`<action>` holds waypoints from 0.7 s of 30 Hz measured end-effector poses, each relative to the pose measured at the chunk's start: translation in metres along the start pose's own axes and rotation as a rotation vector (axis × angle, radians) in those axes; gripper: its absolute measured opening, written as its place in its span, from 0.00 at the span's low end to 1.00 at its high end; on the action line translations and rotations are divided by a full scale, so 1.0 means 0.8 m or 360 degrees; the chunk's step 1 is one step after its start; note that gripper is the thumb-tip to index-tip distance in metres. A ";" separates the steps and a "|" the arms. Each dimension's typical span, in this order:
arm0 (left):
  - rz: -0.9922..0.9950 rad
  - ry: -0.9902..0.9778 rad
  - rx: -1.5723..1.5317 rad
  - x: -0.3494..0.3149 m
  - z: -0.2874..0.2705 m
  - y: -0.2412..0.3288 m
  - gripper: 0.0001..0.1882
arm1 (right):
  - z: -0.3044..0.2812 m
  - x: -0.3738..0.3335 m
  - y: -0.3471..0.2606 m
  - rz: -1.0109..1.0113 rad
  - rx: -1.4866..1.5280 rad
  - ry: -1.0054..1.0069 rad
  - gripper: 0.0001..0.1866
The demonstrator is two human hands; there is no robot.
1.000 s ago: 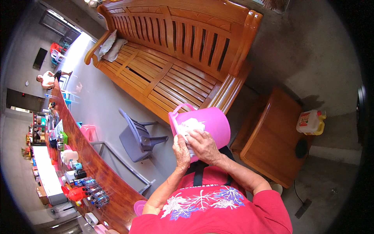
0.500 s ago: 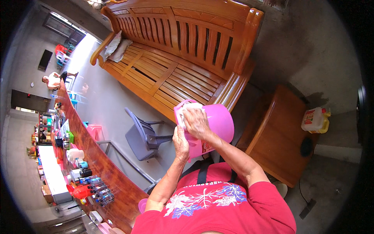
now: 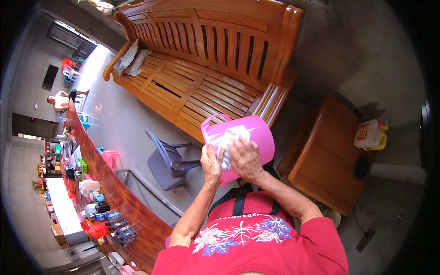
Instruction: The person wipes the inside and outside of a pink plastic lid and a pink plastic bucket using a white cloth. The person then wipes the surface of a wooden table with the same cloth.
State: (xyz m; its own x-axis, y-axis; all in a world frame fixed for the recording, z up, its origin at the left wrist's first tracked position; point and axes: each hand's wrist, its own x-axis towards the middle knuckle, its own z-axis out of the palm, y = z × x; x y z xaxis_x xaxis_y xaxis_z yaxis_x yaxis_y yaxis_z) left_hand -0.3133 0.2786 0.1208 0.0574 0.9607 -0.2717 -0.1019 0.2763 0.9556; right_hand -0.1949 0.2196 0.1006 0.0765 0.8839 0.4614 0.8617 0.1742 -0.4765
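Both hands point(image 3: 231, 162) press cloth point(image 3: 228, 142) on pink bucket point(image 3: 254, 135)

Your left hand point(image 3: 211, 164) grips the near left side of the bucket point(image 3: 254, 135); your right hand point(image 3: 245, 159) lies just right of it, pressing a cloth point(image 3: 228, 141) against the bucket's side. Beyond the bucket stands the bench point(image 3: 206, 68), with cushions point(image 3: 132, 59) on its left end. Left of your hands stands a chair point(image 3: 167, 161), and further left a long counter point(image 3: 123, 201) bearing bottles point(image 3: 117, 227). To your right stands a low table point(image 3: 327, 156); a jug point(image 3: 370, 135) lies beyond its right edge.
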 end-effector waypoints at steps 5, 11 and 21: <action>0.0038 -0.0295 0.0275 -0.039 -0.001 -0.026 0.16 | 0.005 0.034 0.072 0.0548 0.0041 -0.0184 0.19; -0.0546 -0.0494 -0.0682 -0.019 -0.005 -0.005 0.21 | 0.013 0.024 0.097 0.0395 0.0012 -0.0139 0.15; -0.0348 -0.0380 0.0266 0.007 0.001 0.031 0.18 | -0.015 0.005 0.042 -0.0081 0.0340 -0.0152 0.21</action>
State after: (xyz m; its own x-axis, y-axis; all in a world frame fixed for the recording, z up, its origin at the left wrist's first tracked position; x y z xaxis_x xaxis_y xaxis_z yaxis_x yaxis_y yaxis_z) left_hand -0.3144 0.2912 0.1434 0.2921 0.8404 -0.4565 0.1013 0.4474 0.8886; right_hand -0.1597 0.2241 0.0952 -0.0212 0.9069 0.4208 0.7366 0.2987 -0.6068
